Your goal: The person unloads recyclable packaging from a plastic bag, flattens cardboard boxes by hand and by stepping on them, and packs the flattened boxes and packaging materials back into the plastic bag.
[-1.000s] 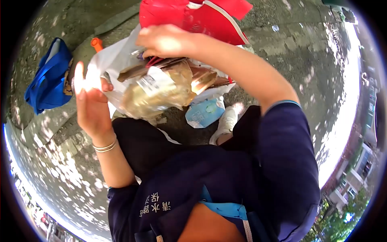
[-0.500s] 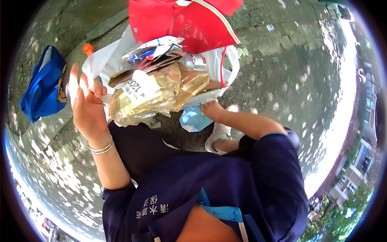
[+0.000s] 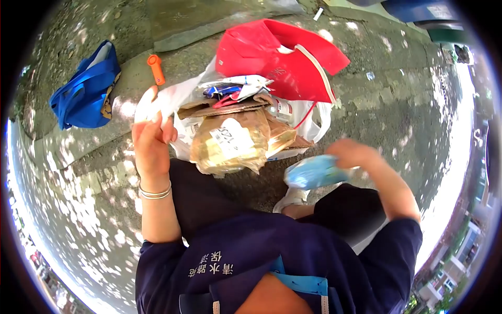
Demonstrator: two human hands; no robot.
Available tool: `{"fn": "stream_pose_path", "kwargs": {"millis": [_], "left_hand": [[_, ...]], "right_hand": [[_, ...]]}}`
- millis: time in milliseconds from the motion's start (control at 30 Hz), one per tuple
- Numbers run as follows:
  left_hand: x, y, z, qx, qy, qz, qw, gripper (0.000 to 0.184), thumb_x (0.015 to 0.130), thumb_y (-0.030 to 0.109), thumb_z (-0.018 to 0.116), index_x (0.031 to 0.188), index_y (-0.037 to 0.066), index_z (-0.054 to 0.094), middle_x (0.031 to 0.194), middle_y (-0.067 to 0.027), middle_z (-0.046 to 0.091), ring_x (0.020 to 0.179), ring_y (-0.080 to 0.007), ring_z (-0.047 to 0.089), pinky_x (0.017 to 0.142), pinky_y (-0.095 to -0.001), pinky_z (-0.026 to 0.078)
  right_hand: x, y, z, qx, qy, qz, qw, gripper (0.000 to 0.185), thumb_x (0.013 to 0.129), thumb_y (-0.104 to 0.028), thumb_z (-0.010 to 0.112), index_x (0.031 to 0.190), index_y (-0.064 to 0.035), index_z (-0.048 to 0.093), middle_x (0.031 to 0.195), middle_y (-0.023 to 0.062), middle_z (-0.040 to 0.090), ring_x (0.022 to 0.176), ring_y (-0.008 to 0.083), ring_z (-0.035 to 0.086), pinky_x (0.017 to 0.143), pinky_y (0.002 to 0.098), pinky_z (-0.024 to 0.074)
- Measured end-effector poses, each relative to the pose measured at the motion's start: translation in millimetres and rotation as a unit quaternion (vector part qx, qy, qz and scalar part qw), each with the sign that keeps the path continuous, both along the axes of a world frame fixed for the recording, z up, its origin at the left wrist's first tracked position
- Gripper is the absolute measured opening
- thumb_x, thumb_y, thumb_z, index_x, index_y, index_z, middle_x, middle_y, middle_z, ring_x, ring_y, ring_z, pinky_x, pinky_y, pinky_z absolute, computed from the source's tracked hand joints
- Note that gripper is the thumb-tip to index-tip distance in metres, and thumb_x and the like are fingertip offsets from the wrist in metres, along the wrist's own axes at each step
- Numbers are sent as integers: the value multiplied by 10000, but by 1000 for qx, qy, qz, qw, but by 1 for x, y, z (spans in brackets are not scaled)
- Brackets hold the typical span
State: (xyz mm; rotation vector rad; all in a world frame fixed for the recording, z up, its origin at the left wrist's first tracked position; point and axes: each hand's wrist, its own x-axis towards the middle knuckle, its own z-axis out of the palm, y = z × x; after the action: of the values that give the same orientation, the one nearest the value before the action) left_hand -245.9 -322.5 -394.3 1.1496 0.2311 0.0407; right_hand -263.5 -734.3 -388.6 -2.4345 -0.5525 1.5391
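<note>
My left hand point(image 3: 152, 144) pinches the edge of a white plastic bag point(image 3: 180, 97) at its left side. Cardboard, wrappers, a bottle point(image 3: 282, 108) and a clear package with a white label point(image 3: 230, 141) fill the bag. Away to the right of the bag, my right hand point(image 3: 351, 154) is closed on a light blue packet point(image 3: 315, 172), which hangs above my white shoe point(image 3: 293, 199); both hand and packet are slightly blurred. A red bag point(image 3: 277, 57) leans over the far side of the white bag.
A blue bag point(image 3: 89, 89) lies on the ground at the far left. An orange object point(image 3: 156, 69) is beside the white bag's far left edge. A flat slab point(image 3: 209, 21) and a blue container point(image 3: 418, 10) are at the back.
My right hand has gone from over the bag's contents down to the blue packet, then lifted it and moved it right. My left hand stays at the bag's edge. The view has shifted.
</note>
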Motion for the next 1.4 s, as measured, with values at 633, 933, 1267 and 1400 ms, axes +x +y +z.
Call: {"fn": "stream_pose_path", "kwargs": {"millis": [633,933,1267,1400], "left_hand": [[-29,25,0,-48,31,53,997,440,907,71,483,1339,59,395,1059,-9,563,541,-66,328,544,-221,329],[-23,51,-19,-94,-54,5,994,669,878,239,556,1429,4,258,1184,-92,534,708,-140,490,621,-262,431],[-41,94,-27,339,-13,125,932,505,940,50,358,1429,-38,266,1214,-259,554,752,-169,624,603,-245,534],[-48,95,-19,40,35,222,974,493,963,75,332,1442,-8,246,1120,-246,602,688,-182,638,601,-270,563]], "right_hand": [[130,137,-156,163,-273,-107,942,389,927,-371,497,1106,-26,507,1103,251,576,1059,376,562,874,447,447],[120,145,-160,149,-230,-125,954,714,881,-575,466,1259,28,416,1283,256,474,1202,388,457,1007,458,372],[96,5,-54,-160,-237,333,898,308,733,-370,694,875,-97,701,807,104,682,899,291,648,775,434,494],[122,-25,-67,-119,-206,62,969,468,732,-419,717,1004,-42,665,959,128,663,974,289,628,857,401,465]]}}
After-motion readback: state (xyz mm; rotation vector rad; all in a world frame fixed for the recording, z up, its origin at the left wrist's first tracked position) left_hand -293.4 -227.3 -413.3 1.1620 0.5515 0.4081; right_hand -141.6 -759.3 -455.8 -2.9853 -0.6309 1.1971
